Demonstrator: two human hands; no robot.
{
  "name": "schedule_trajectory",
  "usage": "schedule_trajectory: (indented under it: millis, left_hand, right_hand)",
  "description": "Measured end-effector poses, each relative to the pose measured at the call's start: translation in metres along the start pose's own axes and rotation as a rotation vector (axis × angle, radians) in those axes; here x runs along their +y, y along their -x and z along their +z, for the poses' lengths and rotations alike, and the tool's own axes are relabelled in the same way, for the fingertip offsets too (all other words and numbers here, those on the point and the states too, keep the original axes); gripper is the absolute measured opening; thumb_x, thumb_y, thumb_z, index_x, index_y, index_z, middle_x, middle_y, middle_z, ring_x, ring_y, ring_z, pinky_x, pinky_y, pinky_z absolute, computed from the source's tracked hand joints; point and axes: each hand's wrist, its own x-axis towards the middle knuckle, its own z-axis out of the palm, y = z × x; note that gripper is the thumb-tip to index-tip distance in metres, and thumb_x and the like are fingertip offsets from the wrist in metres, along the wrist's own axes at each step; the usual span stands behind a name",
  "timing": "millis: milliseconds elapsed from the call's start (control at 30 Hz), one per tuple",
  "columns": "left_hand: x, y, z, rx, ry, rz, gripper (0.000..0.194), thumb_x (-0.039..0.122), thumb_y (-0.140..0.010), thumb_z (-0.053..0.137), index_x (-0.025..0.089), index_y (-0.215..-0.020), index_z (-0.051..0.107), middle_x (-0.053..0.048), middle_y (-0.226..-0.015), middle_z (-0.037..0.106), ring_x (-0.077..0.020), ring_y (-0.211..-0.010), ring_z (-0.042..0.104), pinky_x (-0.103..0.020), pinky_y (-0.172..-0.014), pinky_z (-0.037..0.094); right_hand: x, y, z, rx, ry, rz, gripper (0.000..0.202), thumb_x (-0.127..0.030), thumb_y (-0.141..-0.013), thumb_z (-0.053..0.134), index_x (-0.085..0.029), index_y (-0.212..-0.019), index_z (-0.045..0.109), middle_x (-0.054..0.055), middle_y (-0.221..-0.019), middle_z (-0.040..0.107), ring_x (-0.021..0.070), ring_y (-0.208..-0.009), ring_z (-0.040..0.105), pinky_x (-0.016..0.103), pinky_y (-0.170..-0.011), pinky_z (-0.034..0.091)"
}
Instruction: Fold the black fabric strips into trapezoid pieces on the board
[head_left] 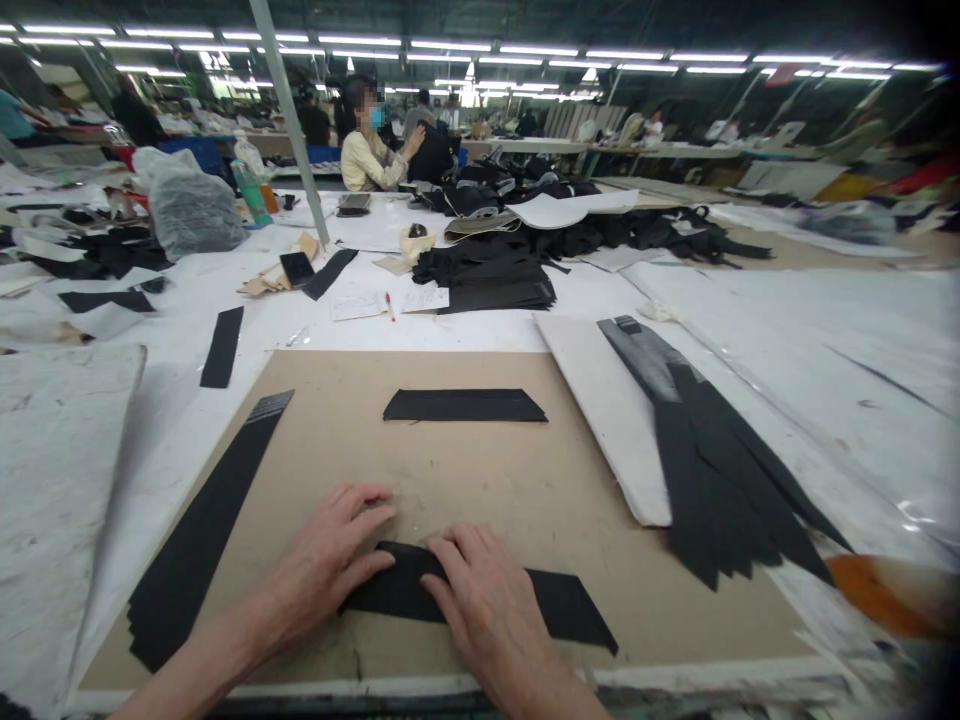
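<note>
A black fabric strip (566,603) lies near the front edge of a tan board (337,450). My left hand (330,560) is at the strip's left end, its thumb on the upper edge and its fingers apart above the board. Resting on the middle of the strip is my right hand (484,590), thumb and fingers spread a little. Farther back on the board lies a flat black piece (465,405). A stack of long black strips (210,530) lies along the left side. Fanned black strips (720,460) lie at the right, partly over a pale panel (607,420).
Behind the board are a black fabric pile (495,280), a red pen (390,306), papers and a phone (297,268). A metal pole (289,110) rises at the back left. A masked person (371,150) sits across the table. An orange object (892,595) is at right.
</note>
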Motion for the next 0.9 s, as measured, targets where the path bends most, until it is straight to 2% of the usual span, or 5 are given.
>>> schedule_trajectory:
  millis: [167, 267, 500, 667, 900]
  left_hand:
    - [0.003, 0.001, 0.005, -0.047, 0.007, 0.022, 0.030, 0.024, -0.099, 0.057, 0.026, -0.129, 0.057, -0.008, -0.138, 0.052, -0.0237, -0.128, 0.048, -0.047, -0.108, 0.046]
    - [0.007, -0.005, 0.005, -0.065, 0.072, 0.033, 0.027, 0.021, -0.098, 0.058, 0.025, -0.125, 0.058, -0.007, -0.133, 0.053, -0.0223, -0.123, 0.048, -0.043, -0.106, 0.046]
    - [0.010, -0.017, 0.001, -0.127, 0.138, -0.018, 0.013, 0.011, -0.092, 0.064, 0.023, -0.096, 0.061, 0.001, -0.102, 0.057, -0.0189, -0.100, 0.052, -0.032, -0.086, 0.044]
    - [0.011, -0.013, 0.002, -0.146, 0.087, 0.020, 0.014, 0.016, -0.100, 0.053, 0.024, -0.104, 0.063, -0.001, -0.099, 0.058, -0.0200, -0.098, 0.051, -0.033, -0.084, 0.042]
    - [0.008, -0.003, 0.007, -0.122, -0.142, 0.126, 0.023, 0.015, -0.102, 0.045, 0.027, -0.113, 0.061, -0.002, -0.102, 0.058, -0.0213, -0.096, 0.051, -0.033, -0.080, 0.041]
  right_hand:
    - [0.000, -0.010, 0.009, -0.009, -0.127, 0.024, 0.016, -0.009, -0.088, 0.067, -0.021, -0.096, 0.061, 0.003, -0.096, 0.062, 0.0243, -0.089, 0.059, 0.037, -0.075, 0.051]
    - [0.003, -0.012, 0.011, 0.007, -0.161, 0.010, 0.014, -0.007, -0.090, 0.063, -0.021, -0.092, 0.060, 0.003, -0.093, 0.061, 0.0226, -0.087, 0.058, 0.036, -0.074, 0.049]
    - [0.011, -0.008, 0.016, 0.046, -0.166, -0.088, 0.014, -0.007, -0.092, 0.060, -0.021, -0.096, 0.061, 0.003, -0.093, 0.062, 0.0219, -0.087, 0.059, 0.033, -0.074, 0.051]
    - [0.014, -0.006, 0.010, 0.006, -0.191, -0.062, 0.031, -0.002, -0.086, 0.066, -0.022, -0.109, 0.063, 0.004, -0.102, 0.064, 0.0228, -0.091, 0.062, 0.034, -0.077, 0.054]
    - [0.013, -0.004, 0.009, 0.030, -0.112, -0.159, 0.033, 0.001, -0.084, 0.068, -0.023, -0.107, 0.065, 0.001, -0.095, 0.064, 0.0211, -0.085, 0.060, 0.032, -0.071, 0.052]
